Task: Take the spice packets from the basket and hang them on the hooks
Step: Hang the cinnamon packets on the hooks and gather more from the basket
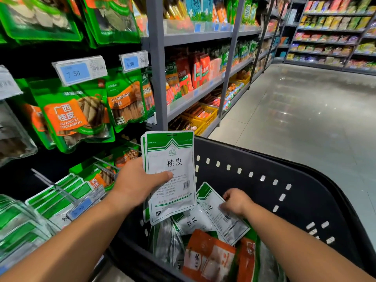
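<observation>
Holding a small stack of flat white plastic spice packets with green headers (173, 155) upright in our left hand (138, 182), we have the thumb pressed across the printed face and the fingers hidden behind. The stack's long axis stands vertical, and the slot for hanging sits in the green band at the top.

The thin metal wire hooks (105, 162) jut out from the dark display panel just to the left of that hand and a little ahead. Our left hand is clearly the nearer one to them. We judge the coming move turns on bringing the top slot level with a hook tip.

Our right hand (236, 202) is down in the black perforated plastic basket (264, 165), fingers curled and apparently pinching the edge of another white-and-green packet (215, 216). That one lies slanted, header up and to the left, on a loose heap of glossy, crinkly pouches, among them orange foil-like packets (207, 259).

Matching green-topped packets (67, 192) hang in overlapping rows at lower left.
</observation>
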### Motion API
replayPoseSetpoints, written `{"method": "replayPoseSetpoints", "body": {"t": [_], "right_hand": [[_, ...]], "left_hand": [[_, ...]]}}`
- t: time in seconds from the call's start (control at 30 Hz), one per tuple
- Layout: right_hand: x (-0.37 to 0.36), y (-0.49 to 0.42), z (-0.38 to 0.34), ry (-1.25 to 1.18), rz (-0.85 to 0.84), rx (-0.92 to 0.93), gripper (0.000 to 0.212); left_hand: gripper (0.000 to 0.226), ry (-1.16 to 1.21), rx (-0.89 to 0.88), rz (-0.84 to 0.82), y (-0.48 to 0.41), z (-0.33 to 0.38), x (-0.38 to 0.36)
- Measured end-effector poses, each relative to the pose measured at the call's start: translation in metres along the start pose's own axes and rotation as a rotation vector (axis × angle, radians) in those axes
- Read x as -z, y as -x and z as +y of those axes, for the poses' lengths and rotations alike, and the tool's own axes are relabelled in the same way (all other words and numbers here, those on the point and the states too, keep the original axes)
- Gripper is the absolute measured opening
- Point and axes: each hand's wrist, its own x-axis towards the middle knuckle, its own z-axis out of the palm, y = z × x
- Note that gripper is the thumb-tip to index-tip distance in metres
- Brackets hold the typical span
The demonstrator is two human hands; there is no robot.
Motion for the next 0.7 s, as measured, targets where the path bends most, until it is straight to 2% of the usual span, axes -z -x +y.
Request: {"method": "replayPoseSetpoints", "body": {"t": [0.1, 0.2, 0.3, 0.57, 0.7], "right_hand": [[-0.004, -0.003, 0.001, 0.097, -0.019, 0.014, 0.016], [0.002, -0.003, 0.002, 0.046, 0.038, 0.058, 0.007], [0.019, 0.006, 0.001, -0.045, 0.083, 0.103, 0.019], [0.089, 0.055, -0.011, -0.38, 0.177, 0.193, 0.006], [0.121, 0.073, -0.018, -0.724, 0.181, 0.229, 0.003]], "left_hand": [[0.03, 0.009, -0.004, -0.005, 0.001, 0.002, -0.001], [0.032, 0.0, -0.001, 0.004, 0.001, 0.001, -0.001], [0.031, -0.026, 0.014, 0.005, 0.001, 0.004, -0.002], [0.026, -0.053, 0.023, 0.027, 0.003, 0.008, -0.002], [0.025, -0.046, 0.041, 0.054, 0.002, 0.007, -0.003]]}}
